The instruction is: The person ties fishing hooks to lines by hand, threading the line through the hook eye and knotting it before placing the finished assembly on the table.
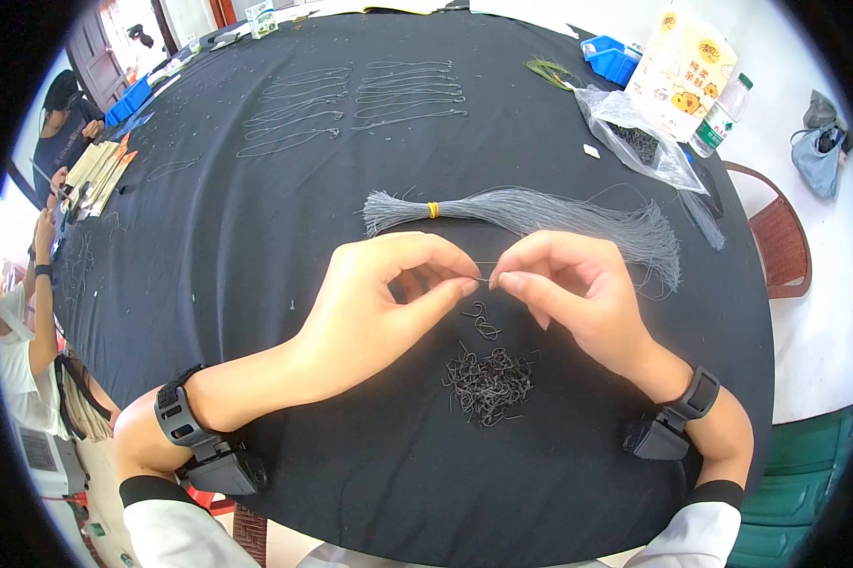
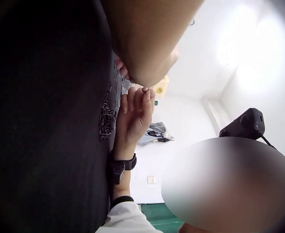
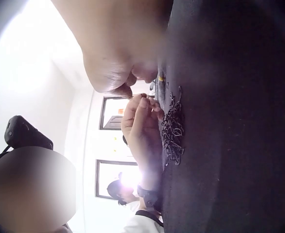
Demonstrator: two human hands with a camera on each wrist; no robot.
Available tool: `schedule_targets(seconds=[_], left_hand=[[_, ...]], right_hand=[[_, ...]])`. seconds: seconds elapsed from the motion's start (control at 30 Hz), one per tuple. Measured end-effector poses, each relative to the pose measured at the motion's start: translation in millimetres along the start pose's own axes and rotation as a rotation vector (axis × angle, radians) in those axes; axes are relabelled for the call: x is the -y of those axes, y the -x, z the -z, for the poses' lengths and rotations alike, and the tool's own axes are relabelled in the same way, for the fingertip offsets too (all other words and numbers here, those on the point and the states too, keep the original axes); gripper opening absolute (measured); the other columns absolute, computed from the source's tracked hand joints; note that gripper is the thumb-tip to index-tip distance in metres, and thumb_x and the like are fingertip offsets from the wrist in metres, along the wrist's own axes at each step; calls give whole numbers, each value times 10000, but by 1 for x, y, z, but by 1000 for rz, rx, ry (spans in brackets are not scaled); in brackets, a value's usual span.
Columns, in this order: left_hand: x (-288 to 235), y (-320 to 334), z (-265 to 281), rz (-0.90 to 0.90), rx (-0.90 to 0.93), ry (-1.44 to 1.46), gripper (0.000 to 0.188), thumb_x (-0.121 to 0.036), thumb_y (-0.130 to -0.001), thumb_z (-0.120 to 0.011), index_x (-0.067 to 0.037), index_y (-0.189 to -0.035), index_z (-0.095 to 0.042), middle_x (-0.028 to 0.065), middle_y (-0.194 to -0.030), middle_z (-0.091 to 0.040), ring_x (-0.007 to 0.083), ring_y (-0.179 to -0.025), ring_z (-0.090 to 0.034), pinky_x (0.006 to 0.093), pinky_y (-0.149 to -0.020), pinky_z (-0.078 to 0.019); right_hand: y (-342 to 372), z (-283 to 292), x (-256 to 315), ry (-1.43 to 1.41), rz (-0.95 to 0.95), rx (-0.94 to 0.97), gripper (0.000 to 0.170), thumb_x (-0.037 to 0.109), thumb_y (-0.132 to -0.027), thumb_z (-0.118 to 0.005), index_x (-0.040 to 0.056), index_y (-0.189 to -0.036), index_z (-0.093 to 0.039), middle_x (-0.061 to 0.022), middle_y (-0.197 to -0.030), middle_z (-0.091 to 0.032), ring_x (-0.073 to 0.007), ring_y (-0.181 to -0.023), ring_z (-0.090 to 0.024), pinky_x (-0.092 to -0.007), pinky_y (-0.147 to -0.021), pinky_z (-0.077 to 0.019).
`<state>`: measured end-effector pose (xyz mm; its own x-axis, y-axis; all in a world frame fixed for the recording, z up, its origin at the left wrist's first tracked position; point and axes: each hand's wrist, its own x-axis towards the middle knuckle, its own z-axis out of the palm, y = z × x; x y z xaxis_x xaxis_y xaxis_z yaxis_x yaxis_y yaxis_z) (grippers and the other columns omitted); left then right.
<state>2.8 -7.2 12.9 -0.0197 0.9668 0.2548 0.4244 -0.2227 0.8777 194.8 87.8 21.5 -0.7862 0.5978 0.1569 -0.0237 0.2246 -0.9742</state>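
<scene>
Thumb and fingertips of my left hand (image 1: 374, 303) pinch a thin strand (image 1: 484, 262) above the middle of the cloth. My right hand (image 1: 583, 298) pinches it too, its fingertips a short way from the left ones. What else sits between the fingertips is too small to tell. Just below them lie a few loose dark hook-shaped pieces (image 1: 486, 327), and nearer to me a tangled pile of small black hooks (image 1: 490, 385). Behind both hands stretches a long bundle of grey strands (image 1: 512, 206), tied with a yellow band (image 1: 433, 209) near its left end.
Looped grey strands (image 1: 409, 95) lie in two columns on the black cloth (image 1: 256, 204). At the back right are a clear plastic bag (image 1: 625, 137), a tissue pack (image 1: 682, 76), a water bottle (image 1: 722, 115) and a blue tray (image 1: 612, 62). Other people sit along the left edge.
</scene>
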Motion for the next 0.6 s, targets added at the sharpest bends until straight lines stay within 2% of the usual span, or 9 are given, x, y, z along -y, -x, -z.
schedule_targets(seconds=[0.1, 0.3, 0.6], left_hand=[[-1, 0, 0, 16, 6, 20, 112, -35, -852, -666, 17, -950, -675, 55, -897, -686, 76, -765, -622, 224, -682, -499], [-2, 1, 1, -10, 13, -14, 108, -42, -858, -665, 18, -947, -677, 59, -909, -681, 79, -777, -624, 222, -685, -500], [-3, 2, 1, 3, 21, 4, 100, -11, -862, -632, 24, -952, -658, 58, -900, -678, 82, -782, -630, 221, -678, -501]], right_hand=[[-1, 1, -1, 93, -22, -12, 100, 90, -889, -639, -1, -916, -670, 44, -755, -611, 18, -644, -481, -158, -551, -360], [-1, -2, -5, 165, -42, -70, 83, 85, -877, -647, 6, -885, -672, 76, -662, -543, 21, -567, -386, -187, -483, -279], [0, -2, -10, 247, 67, -56, 58, 71, -854, -663, 16, -866, -676, 84, -561, -444, 11, -512, -308, -216, -453, -220]])
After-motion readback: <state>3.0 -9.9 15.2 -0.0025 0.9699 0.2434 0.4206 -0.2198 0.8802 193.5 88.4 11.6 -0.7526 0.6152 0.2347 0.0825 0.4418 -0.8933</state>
